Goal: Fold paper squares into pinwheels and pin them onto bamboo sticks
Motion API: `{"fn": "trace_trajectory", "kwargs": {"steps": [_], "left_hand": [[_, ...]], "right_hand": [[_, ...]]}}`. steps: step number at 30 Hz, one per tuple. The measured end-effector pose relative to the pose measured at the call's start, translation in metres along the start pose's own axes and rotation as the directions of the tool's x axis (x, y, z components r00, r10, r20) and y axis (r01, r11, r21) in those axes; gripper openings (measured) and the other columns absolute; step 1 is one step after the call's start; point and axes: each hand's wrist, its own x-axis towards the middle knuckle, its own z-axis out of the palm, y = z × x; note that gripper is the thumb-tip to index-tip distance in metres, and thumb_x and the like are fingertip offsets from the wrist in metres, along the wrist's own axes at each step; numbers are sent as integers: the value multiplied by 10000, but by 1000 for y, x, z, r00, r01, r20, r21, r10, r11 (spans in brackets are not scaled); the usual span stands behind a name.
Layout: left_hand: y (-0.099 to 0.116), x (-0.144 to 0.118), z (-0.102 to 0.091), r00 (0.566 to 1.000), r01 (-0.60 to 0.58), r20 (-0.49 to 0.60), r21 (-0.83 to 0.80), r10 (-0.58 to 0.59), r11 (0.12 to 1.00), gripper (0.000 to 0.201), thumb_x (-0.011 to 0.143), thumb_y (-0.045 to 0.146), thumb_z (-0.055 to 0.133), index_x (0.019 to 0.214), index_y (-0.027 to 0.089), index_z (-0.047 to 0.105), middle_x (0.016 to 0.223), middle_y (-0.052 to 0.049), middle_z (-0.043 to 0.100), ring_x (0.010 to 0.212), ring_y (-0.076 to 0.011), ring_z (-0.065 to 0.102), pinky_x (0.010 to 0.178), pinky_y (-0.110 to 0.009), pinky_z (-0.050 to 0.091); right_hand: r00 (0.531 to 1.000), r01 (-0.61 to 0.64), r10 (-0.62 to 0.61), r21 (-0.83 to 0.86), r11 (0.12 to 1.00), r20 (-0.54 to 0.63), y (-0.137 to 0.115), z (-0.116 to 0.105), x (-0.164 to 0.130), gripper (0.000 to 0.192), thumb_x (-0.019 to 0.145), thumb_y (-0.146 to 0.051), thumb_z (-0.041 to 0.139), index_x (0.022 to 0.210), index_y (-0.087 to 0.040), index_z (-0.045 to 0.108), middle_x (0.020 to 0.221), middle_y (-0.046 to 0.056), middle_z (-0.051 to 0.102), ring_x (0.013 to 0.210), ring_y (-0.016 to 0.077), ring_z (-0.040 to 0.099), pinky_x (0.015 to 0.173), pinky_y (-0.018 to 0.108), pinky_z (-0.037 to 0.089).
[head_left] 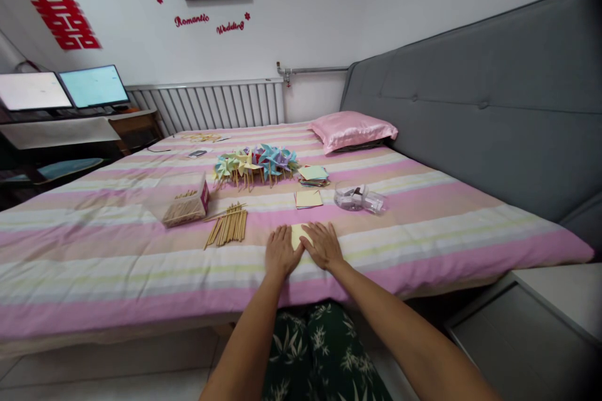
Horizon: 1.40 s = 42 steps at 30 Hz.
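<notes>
Pressing flat on the bed, the left hand (281,253) and the right hand (323,245) lie side by side in the head view, fingers extended and spread, palms down on a pale yellow paper square (298,235). Neither hand grips anything; both rest open on the sheet, which shows only as a small pale patch between and under the fingers, so its full outline cannot be told. The paper lies on the striped bedcover (117,244), near the front edge of the bed. Just to the left of the hands sits a loose bundle of wooden sticks (227,226), and beyond it an open box of sticks (187,205). Further back lies a second yellow sheet (308,198), then a stack of coloured paper (313,174) and a heap of paper pinwheels (256,163). To the right of the sheets rests a clear plastic bag (360,198). A pink pillow (352,130) lies against the grey headboard (470,106).
</notes>
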Motion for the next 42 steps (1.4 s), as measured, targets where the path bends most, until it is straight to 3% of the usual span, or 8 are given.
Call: {"fn": "trace_trajectory", "kwargs": {"steps": [42], "left_hand": [[0, 0, -1, 1000, -1, 1, -11, 1, 1000, 676, 869, 547, 261, 1328, 78, 423, 1374, -150, 443, 1300, -256, 345, 1082, -400, 213]], "right_hand": [[1000, -13, 14, -8, 1000, 14, -2, -3, 0, 523, 917, -532, 222, 1320, -275, 434, 1386, 43, 443, 1297, 215, 334, 1093, 458, 53]]}}
